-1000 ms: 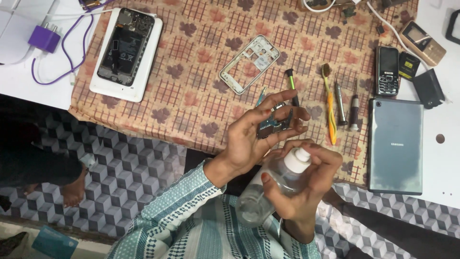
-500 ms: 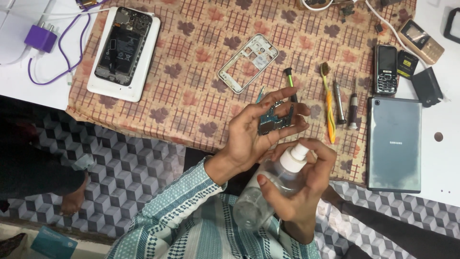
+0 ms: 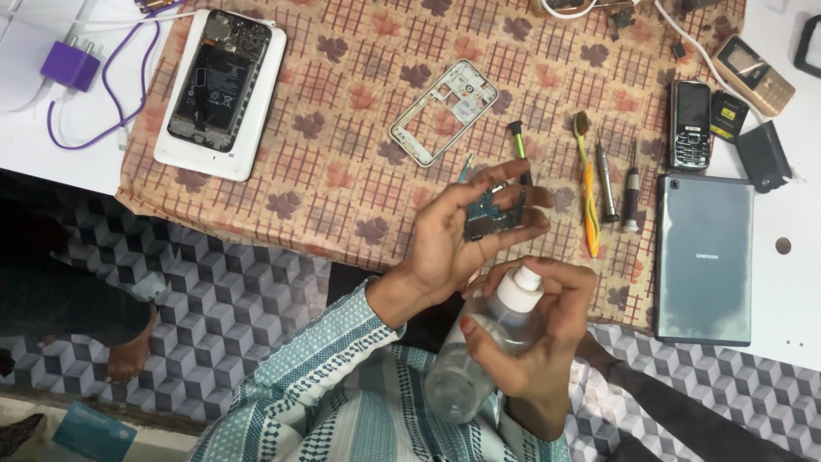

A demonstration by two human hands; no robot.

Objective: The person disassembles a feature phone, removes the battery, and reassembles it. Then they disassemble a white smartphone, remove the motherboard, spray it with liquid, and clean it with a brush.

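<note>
Circuit board (image 3: 494, 214) | pinched in left hand (image 3: 453, 239) | right hand (image 3: 539, 334) grips spray bottle (image 3: 479, 351) (white nozzle toward board)

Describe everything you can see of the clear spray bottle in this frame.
The spray bottle is clear plastic, seemingly holding clear liquid, with a white pump nozzle on top. It is tilted, nozzle up toward the small circuit board held in the left hand. The right hand wraps around its upper body, one finger on the nozzle. It hangs over the person's lap, just off the table edge.
</note>
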